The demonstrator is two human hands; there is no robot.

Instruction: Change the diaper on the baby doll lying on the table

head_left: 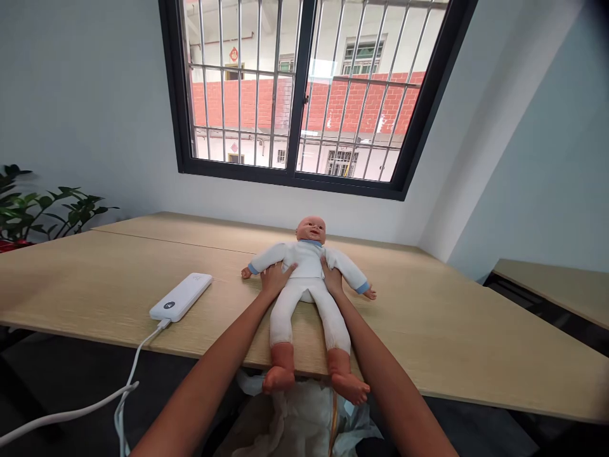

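Observation:
A baby doll (308, 279) in a white long-sleeved suit with blue cuffs lies on its back on the light wood table (428, 317). Its bare feet hang past the near table edge. My left hand (275, 280) holds the doll's chest from the image-left side, just under its arm. My right hand (332, 276) grips the opposite side of the chest, with fingers reaching up near the collar. A crumpled white cloth or diaper (295, 422) lies below the table edge, partly hidden by the doll's feet.
A white power bank (181, 297) lies left of the doll, its white cable (128, 393) dropping over the table edge. A green potted plant (42, 206) stands far left. A barred window (304, 89) fills the wall behind. Another desk (547, 292) stands at right.

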